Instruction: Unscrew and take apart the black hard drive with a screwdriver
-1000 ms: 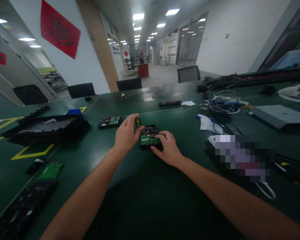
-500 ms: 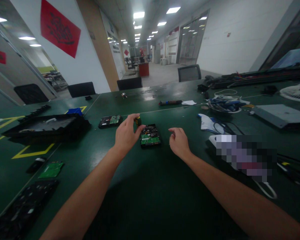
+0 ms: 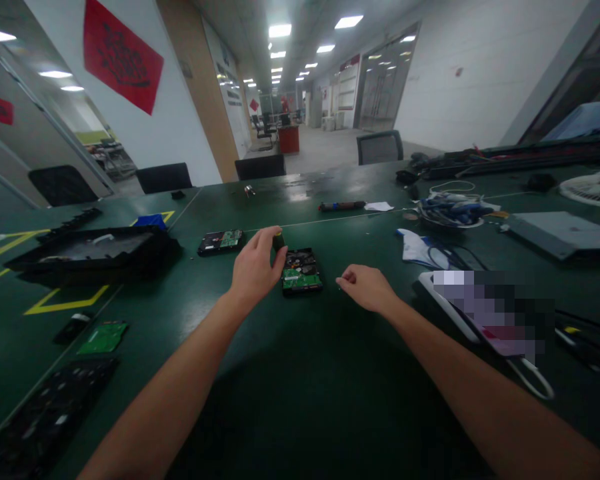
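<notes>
A: Starting at the far left of the table (image 3: 290, 400), what lay there?

B: A black tray (image 3: 93, 250) sat at the left, with a loose green circuit board (image 3: 103, 338) nearer and a dark keyboard-like panel (image 3: 45, 417) at the near left corner. Further in, a second hard drive (image 3: 221, 242) lay by itself.

A: And the left hand (image 3: 254, 267)?

B: Its grip was closed around a small screwdriver (image 3: 278, 240) with a yellow and black handle, held upright at the far left corner of the hard drive (image 3: 301, 271). I couldn't see whether the tip sat in a screw.

A: Where was that drive, and how did it look?

B: It lay flat near the middle of the table, just right of the left hand, board side up: a green circuit board on its near half, dark metal on the far half.

A: How far along did the work seem?

B: I'd judge it was in the middle of unscrewing. The board was on the drive, so lifting it off looked undone. Which screws were out was too small to tell.

A: The right hand (image 3: 367, 288)?

B: It hovered just right of the drive, apart from it, fingers loosely curled and holding nothing I could see. Beyond it were a white cloth (image 3: 414, 245) and a bundle of cables (image 3: 450, 208).
</notes>
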Demonstrator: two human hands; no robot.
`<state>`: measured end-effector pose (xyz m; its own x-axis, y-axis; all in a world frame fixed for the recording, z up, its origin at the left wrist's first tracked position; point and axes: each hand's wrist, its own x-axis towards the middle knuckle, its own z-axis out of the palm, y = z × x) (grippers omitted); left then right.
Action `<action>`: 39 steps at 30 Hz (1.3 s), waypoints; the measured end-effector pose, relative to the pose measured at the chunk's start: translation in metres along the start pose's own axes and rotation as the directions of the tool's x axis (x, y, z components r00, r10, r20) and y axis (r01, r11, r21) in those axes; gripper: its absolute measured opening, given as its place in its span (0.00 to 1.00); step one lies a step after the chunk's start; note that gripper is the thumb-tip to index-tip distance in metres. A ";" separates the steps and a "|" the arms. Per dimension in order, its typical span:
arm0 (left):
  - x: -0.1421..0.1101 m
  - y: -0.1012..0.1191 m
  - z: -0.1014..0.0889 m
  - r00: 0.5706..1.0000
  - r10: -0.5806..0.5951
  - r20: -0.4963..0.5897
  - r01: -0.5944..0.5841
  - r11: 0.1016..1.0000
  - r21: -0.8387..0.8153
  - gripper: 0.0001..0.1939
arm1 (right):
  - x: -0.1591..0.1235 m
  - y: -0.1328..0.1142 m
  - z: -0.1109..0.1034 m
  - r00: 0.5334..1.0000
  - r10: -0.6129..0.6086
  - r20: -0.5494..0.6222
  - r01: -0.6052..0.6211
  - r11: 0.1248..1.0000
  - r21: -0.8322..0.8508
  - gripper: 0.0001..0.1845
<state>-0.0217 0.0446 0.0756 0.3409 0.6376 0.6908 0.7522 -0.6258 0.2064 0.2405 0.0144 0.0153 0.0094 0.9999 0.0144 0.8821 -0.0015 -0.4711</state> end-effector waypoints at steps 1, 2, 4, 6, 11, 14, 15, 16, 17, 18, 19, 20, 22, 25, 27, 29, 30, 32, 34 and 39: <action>0.000 0.000 0.000 1.000 0.012 -0.013 -0.012 1.000 -0.006 0.16 | -0.001 0.000 -0.002 0.999 -0.015 0.039 0.014 1.000 0.021 0.10; 0.000 0.001 -0.001 0.999 0.021 -0.028 -0.022 1.000 -0.011 0.16 | -0.001 0.000 -0.004 0.997 -0.023 0.069 0.020 0.999 0.049 0.08; 0.001 0.001 -0.002 0.998 0.033 -0.052 -0.034 0.999 -0.018 0.15 | -0.001 0.002 -0.006 0.993 -0.041 0.110 0.029 0.994 0.107 0.07; 0.001 0.002 -0.003 0.998 0.039 -0.056 -0.040 0.999 -0.025 0.15 | -0.001 0.004 -0.007 0.990 -0.065 0.124 0.049 0.990 0.133 0.05; 0.001 0.003 -0.004 0.999 0.034 -0.030 -0.035 0.999 -0.022 0.16 | 0.001 0.006 -0.006 0.984 -0.138 0.117 0.127 0.987 0.097 0.04; 0.001 0.003 -0.004 1.000 0.004 -0.011 -0.004 1.000 -0.016 0.16 | 0.001 0.004 -0.003 0.981 -0.171 0.087 0.164 0.983 0.080 0.04; 0.001 0.002 -0.004 1.000 -0.006 -0.006 0.006 1.000 -0.016 0.16 | 0.000 0.003 -0.002 0.983 -0.176 0.060 0.170 0.982 0.083 0.04; 0.001 0.002 -0.004 1.000 -0.016 -0.004 0.016 1.000 -0.016 0.17 | -0.001 0.001 -0.001 0.984 -0.175 0.023 0.172 0.980 0.098 0.04; 0.000 0.001 -0.004 1.000 -0.023 -0.001 0.023 1.000 -0.016 0.17 | -0.002 -0.002 0.001 0.985 -0.174 -0.016 0.174 0.977 0.124 0.04; 0.000 0.001 -0.003 1.000 -0.027 0.004 0.027 1.000 -0.016 0.17 | -0.003 -0.006 0.003 0.983 -0.178 -0.045 0.183 0.970 0.158 0.05; 0.001 0.000 -0.003 1.000 -0.028 0.009 0.029 0.999 -0.016 0.18 | -0.005 -0.009 0.005 0.981 -0.180 -0.071 0.190 0.963 0.189 0.06; 0.001 0.000 -0.003 0.999 -0.028 0.015 0.028 0.999 -0.017 0.18 | -0.008 -0.014 0.008 0.979 -0.186 -0.081 0.199 0.960 0.196 0.07; 0.001 -0.001 -0.003 0.999 -0.025 0.024 0.026 1.000 -0.018 0.18 | -0.013 -0.022 0.013 0.967 -0.239 -0.094 0.251 0.957 0.148 0.09; 0.000 -0.001 -0.003 0.999 -0.028 0.024 0.028 0.999 -0.019 0.18 | -0.019 -0.033 0.019 0.921 -0.370 -0.120 0.372 0.928 -0.006 0.19; 0.000 0.000 -0.002 1.000 -0.024 0.018 0.024 0.999 -0.022 0.17 | -0.021 -0.038 0.022 0.898 -0.428 -0.100 0.419 0.902 -0.103 0.23; 0.001 0.001 -0.002 1.000 -0.008 0.007 0.009 1.000 -0.026 0.16 | -0.022 -0.041 0.024 0.899 -0.435 -0.058 0.420 0.891 -0.170 0.25; 0.001 0.001 -0.003 1.000 0.000 -0.001 0.000 1.000 -0.026 0.15 | -0.022 -0.042 0.025 0.904 -0.426 -0.033 0.412 0.890 -0.193 0.26; 0.001 0.001 -0.004 1.000 0.016 -0.021 -0.016 1.000 -0.019 0.14 | -0.022 -0.043 0.025 0.915 -0.403 0.012 0.395 0.891 -0.225 0.26; 0.002 0.001 -0.005 0.999 0.025 -0.035 -0.025 1.000 -0.010 0.13 | -0.022 -0.044 0.025 0.919 -0.392 0.048 0.391 0.888 -0.240 0.27; 0.003 -0.001 -0.005 0.999 0.033 -0.023 -0.034 0.999 -0.025 0.15 | -0.024 -0.049 0.025 0.920 -0.382 0.090 0.392 0.888 -0.242 0.29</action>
<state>-0.0244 0.0445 0.0810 0.3530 0.6061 0.7128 0.7257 -0.6582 0.2003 0.1856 -0.0086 0.0158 -0.3705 0.9219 0.1133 0.9006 0.3864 -0.1989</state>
